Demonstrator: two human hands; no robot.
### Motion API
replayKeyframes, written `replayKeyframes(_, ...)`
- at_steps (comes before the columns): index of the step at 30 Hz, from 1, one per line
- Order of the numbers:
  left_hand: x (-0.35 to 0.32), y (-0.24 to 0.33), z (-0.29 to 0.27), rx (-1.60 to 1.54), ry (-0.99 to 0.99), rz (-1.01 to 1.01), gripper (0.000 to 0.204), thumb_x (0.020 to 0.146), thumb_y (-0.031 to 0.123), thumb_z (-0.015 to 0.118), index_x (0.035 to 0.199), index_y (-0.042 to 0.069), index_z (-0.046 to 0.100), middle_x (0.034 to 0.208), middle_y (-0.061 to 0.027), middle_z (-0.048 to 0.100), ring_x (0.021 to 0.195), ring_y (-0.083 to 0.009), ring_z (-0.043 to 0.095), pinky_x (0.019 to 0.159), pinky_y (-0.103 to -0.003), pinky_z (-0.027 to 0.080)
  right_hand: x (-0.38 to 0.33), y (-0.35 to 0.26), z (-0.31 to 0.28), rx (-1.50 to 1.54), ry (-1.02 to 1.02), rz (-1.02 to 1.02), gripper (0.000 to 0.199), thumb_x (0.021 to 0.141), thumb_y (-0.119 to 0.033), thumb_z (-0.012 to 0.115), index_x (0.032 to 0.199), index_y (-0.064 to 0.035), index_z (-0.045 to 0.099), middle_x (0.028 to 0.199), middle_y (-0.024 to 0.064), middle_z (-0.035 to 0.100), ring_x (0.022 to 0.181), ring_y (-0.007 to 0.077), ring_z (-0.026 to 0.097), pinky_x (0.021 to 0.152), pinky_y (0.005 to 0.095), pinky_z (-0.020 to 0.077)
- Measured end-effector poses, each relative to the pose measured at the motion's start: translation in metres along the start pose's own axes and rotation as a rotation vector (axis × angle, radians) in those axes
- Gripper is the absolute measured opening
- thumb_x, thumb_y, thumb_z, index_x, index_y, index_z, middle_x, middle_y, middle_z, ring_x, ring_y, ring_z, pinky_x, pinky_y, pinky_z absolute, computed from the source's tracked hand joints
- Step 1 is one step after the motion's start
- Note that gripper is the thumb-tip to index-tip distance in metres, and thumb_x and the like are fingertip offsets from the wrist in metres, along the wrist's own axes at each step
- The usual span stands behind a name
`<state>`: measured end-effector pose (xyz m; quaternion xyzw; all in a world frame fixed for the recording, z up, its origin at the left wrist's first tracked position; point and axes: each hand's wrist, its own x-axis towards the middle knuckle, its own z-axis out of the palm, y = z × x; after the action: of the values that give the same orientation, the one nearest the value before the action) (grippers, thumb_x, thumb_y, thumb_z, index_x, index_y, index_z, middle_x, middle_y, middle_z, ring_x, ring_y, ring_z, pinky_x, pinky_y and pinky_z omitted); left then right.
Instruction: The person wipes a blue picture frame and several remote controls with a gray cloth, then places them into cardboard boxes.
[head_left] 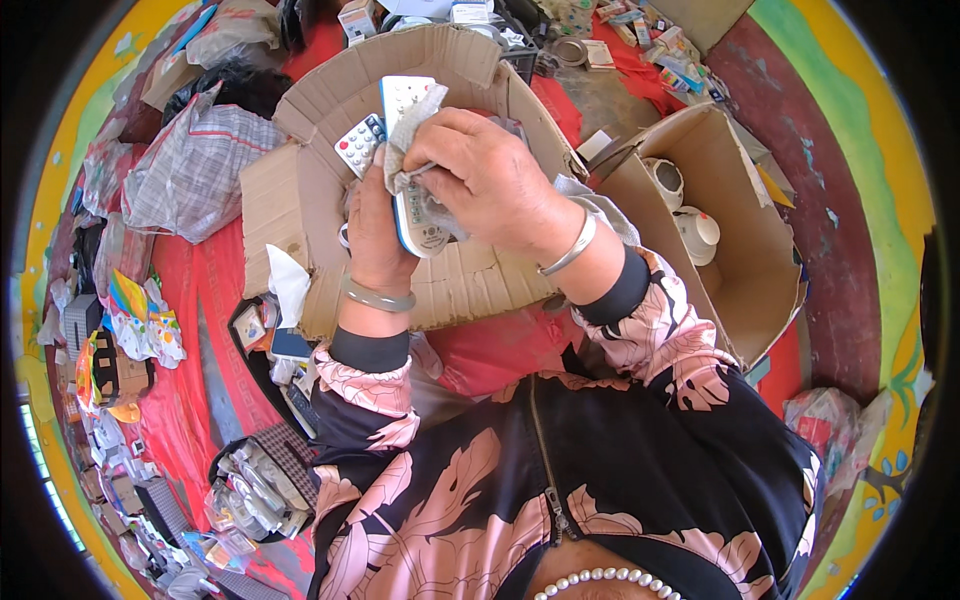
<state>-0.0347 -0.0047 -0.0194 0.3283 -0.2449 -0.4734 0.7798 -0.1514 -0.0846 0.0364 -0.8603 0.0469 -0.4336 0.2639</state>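
Observation:
My left hand [372, 225] is closed around a long white remote control [427, 238] with a blue edge, held upright over an open cardboard box [470, 285]. A grey cloth [404, 130] is pinched in my right hand [485, 175] and pressed against the face of that remote. Part of its keypad is hidden by the cloth and fingers. Beside my left fingertips shows a second remote [358, 145], white and blue with a red button. Whether my left hand also grips it, I cannot tell.
To the right stands another open carton [760, 250] with white round items [697, 235] inside. A plaid bag [195, 170] is at the left. A black tray [262, 485] of pale devices sits lower left, on red sheeting [200, 300]. Small boxes crowd the far side.

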Motion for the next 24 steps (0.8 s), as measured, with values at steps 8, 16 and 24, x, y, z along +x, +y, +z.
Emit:
replayKeyframes(8, 0.003, 0.013, 0.006, -0.039, -0.021, 0.029, 0.040, 0.094, 0.037, 0.041, 0.112, 0.003, 0.053, 0.089, -0.0094, 0.063, 0.076, -0.0170, 0.062, 0.067, -0.029, 0.051, -0.001, 0.026, -0.036, -0.185, -0.093, 0.080, 0.010, 0.073, 0.000, 0.059, 0.083, -0.0019, 0.060, 0.081, 0.0129, 0.057, 0.077, 0.0288, 0.057, 0.065, 0.0340, 0.0462)
replayKeyframes(16, 0.007, -0.005, 0.009, -0.107, -0.004, -0.043, 0.041, 0.095, 0.038, 0.041, 0.120, 0.007, 0.049, 0.108, -0.0101, 0.060, 0.094, -0.0219, 0.061, 0.081, -0.035, 0.050, 0.003, 0.021, 0.008, -0.080, 0.162, 0.013, 0.031, 0.078, 0.006, 0.054, 0.105, -0.0058, 0.060, 0.119, 0.0144, 0.057, 0.113, 0.0305, 0.053, 0.094, 0.0353, 0.0418)
replayKeyframes(24, 0.007, 0.012, -0.013, -0.257, 0.014, -0.007, 0.047, 0.094, 0.042, 0.039, 0.120, 0.004, 0.048, 0.104, -0.0103, 0.059, 0.093, -0.0209, 0.059, 0.081, -0.033, 0.050, -0.019, -0.001, 0.030, 0.096, -0.047, -0.101, 0.042, 0.072, 0.008, 0.051, 0.110, -0.0043, 0.061, 0.121, 0.0145, 0.056, 0.119, 0.0321, 0.049, 0.100, 0.0411, 0.0378)
